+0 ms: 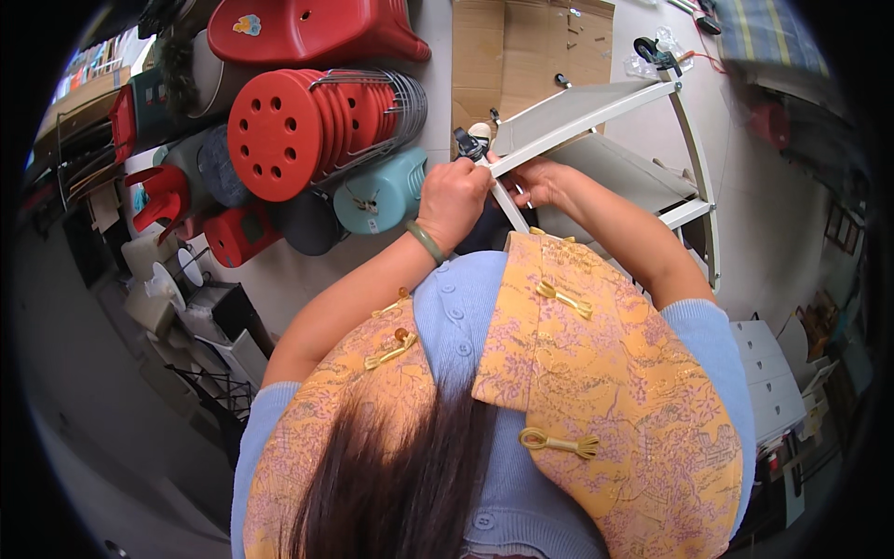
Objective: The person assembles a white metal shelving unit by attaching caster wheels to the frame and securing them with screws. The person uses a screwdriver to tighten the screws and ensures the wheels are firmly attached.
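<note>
A white metal cart frame (pixel 596 130) with pale shelf panels lies tipped over in front of me, black caster wheels on its corners. My left hand (pixel 454 200), a green bangle at its wrist, is closed on the corner of the frame, just below a black caster (pixel 467 144). On the other side of the same corner is my right hand (pixel 538 182), its fingers curled behind the white bar. A thin, pale piece shows by those fingers, too small to name. A second caster (pixel 656 54) sits on the frame's far corner.
A flattened cardboard sheet (pixel 521 51) with small loose screws lies on the floor ahead. Stacked red stools (pixel 275 135), a light-blue stool (pixel 377 196) and a red plastic seat (pixel 317 33) stand at the left. A white drawer unit (pixel 765 377) is at the right.
</note>
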Tool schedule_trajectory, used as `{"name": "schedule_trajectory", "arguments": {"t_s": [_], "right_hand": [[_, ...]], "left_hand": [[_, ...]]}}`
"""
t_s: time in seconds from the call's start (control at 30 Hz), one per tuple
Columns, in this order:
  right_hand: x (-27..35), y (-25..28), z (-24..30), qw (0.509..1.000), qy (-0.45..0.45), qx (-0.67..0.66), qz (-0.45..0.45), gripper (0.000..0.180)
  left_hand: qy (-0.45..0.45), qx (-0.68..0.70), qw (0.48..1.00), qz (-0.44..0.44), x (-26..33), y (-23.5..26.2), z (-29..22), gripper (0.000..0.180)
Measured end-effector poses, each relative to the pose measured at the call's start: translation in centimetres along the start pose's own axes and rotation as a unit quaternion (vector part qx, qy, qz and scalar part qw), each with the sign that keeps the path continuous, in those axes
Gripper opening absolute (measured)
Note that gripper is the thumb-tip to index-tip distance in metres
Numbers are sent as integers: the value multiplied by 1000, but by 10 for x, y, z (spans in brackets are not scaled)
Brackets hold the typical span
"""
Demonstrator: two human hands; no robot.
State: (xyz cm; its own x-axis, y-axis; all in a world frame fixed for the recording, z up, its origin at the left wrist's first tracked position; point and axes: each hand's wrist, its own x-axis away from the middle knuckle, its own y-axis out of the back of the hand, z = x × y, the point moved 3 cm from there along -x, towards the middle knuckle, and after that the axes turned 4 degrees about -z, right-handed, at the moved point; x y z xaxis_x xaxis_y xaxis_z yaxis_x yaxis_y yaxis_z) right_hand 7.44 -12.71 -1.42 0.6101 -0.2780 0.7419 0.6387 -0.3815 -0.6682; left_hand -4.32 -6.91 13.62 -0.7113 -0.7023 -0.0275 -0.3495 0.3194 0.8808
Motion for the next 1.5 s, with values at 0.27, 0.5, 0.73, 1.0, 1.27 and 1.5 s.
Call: {"name": "schedule_trajectory", "arguments": {"t_s": [0.27,0.5,0.73,1.0,1.27,1.5], "right_hand": [[5,-6,0,1000,4,5,0,36],[4,-7,0,999,10,26,-25,37],[3,-9,-2,1000,-4,-2,-11,33],[-5,-11,-3,1000,11,22,-13,30],[7,-14,2,998,-45,40,15,33],[2,-15,1,995,-81,54,3,39]], "left_hand": [[86,22,996,33,-1,4,2,13],[47,49,997,23,1,1,3,11],[121,122,984,36,1,-1,4,13],[98,126,985,64,2,-7,11,16],[107,152,981,58,1,-9,9,14],[114,146,981,54,7,-6,11,13]]}}
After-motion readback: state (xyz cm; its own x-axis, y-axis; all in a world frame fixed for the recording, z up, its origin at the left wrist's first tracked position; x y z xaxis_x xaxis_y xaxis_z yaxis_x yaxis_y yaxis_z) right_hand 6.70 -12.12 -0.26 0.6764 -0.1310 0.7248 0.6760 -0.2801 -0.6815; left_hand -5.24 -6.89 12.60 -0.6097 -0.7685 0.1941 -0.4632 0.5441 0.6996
